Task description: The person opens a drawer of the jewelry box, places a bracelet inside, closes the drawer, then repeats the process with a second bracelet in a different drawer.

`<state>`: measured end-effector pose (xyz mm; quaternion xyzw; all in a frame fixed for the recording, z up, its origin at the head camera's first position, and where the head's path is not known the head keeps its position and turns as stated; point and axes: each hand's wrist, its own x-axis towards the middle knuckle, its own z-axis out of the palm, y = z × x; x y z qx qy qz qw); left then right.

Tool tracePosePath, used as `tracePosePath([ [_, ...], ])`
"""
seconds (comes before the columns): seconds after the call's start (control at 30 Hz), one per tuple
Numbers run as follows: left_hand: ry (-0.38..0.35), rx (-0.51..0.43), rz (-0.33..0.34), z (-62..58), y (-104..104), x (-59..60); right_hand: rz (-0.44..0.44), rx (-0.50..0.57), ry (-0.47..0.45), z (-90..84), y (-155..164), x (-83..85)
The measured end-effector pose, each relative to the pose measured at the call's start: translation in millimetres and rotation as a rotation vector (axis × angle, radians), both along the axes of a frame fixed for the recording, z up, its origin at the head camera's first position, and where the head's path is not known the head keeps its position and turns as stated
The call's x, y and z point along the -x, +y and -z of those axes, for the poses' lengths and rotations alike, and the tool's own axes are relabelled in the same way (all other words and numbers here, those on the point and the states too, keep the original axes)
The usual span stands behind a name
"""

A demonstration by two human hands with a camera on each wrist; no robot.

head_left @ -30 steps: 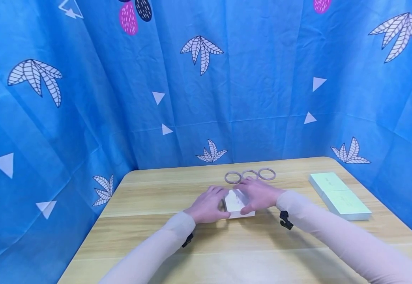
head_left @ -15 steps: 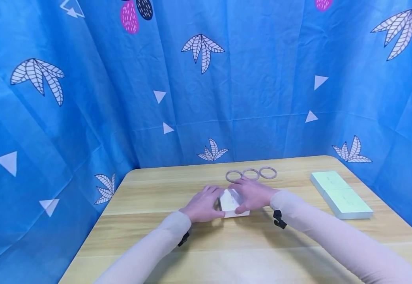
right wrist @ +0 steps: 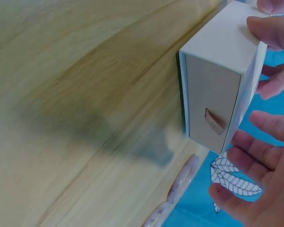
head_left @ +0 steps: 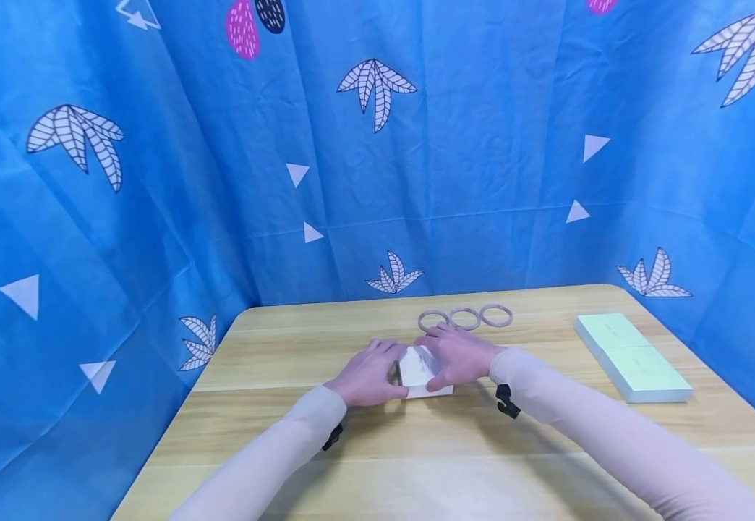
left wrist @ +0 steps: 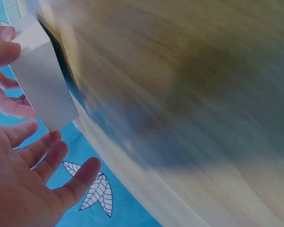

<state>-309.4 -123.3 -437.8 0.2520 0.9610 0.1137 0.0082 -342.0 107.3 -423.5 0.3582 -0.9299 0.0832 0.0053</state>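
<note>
Both hands hold a small white box [head_left: 419, 369] between them near the middle of the table. My left hand [head_left: 367, 376] grips its left end, thumb at the near side and fingers toward the far side. At the other end my right hand [head_left: 461, 356] holds it the same way, thumb in front. The right wrist view shows the end of the box [right wrist: 213, 90] as an inset panel with a small cut-out pull tab [right wrist: 215, 121]. A plain long face of the box [left wrist: 47, 80] shows in the left wrist view, with fingertips right at its edges.
Three thin purplish rings [head_left: 510, 315] lie in a row just behind the hands. Two pale green boxes [head_left: 644, 369] sit end to end at the right side of the wooden table [head_left: 273, 354]. A blue patterned curtain [head_left: 468, 166] surrounds the back and sides.
Both hands have shifted a little to the left over the table together with the white box. Their hold looks the same. The head view has turned slightly.
</note>
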Motion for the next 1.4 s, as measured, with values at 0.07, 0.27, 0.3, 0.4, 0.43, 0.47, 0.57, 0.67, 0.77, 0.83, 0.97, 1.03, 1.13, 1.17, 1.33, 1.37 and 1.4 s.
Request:
tracePosePath([
  [0.07,-0.002,0.001,-0.002,-0.3,-0.5,0.0,0.0,-0.001,-0.004,-1.2,-1.0,-0.9],
  [0.27,-0.011,0.011,-0.01,-0.2,-2.0,-0.6,-0.005,0.005,-0.006,-0.9,-3.8,-1.6],
  [0.3,-0.013,0.012,-0.012,-0.3,-2.2,-0.8,-0.006,0.006,-0.003,-0.2,-4.0,-1.3],
  [0.4,-0.019,0.014,-0.017,-0.4,-2.7,-1.2,-0.006,0.008,-0.002,0.9,-4.9,-1.3],
  [0.43,-0.022,0.014,-0.018,-0.1,-3.0,-1.1,-0.005,0.009,-0.003,1.6,-5.3,-1.2],
  [0.47,-0.024,0.015,-0.019,0.2,-3.3,-1.1,-0.004,0.008,-0.003,1.8,-5.7,-1.5],
  [0.57,-0.034,0.018,-0.024,1.7,-4.3,-1.3,-0.003,0.007,-0.006,2.6,-6.9,-2.2],
  [0.67,-0.035,0.022,-0.025,2.6,-4.9,-1.3,0.0,0.002,-0.007,3.4,-7.0,-2.0],
  [0.77,-0.031,0.022,-0.024,2.6,-4.9,-1.3,0.003,-0.002,-0.011,4.4,-5.2,-0.9],
  [0.83,-0.025,0.024,-0.022,2.4,-4.6,-0.9,0.006,-0.007,-0.013,4.9,-2.8,-0.4],
  [0.97,-0.022,0.033,-0.021,2.5,-3.9,-0.8,-0.004,0.015,-0.021,3.8,4.9,-1.2],
  [1.03,-0.026,0.034,-0.025,3.2,-3.8,-0.8,-0.012,0.029,-0.025,2.8,9.5,-2.2],
  [1.13,-0.034,0.033,-0.032,4.4,-4.0,-0.8,-0.01,0.034,-0.033,1.5,15.5,-3.4],
  [1.17,-0.036,0.03,-0.035,4.6,-4.0,-0.9,-0.007,0.034,-0.036,1.4,17.2,-3.6],
  [1.33,-0.043,0.014,-0.036,3.5,-4.1,-2.0,0.007,0.029,-0.041,3.0,21.4,-3.4],
  [1.37,-0.044,0.012,-0.036,3.6,-4.3,-1.9,0.009,0.029,-0.039,3.5,21.5,-3.2],
  [1.4,-0.043,0.012,-0.036,3.8,-4.6,-1.7,0.009,0.032,-0.037,4.0,21.4,-3.1],
])
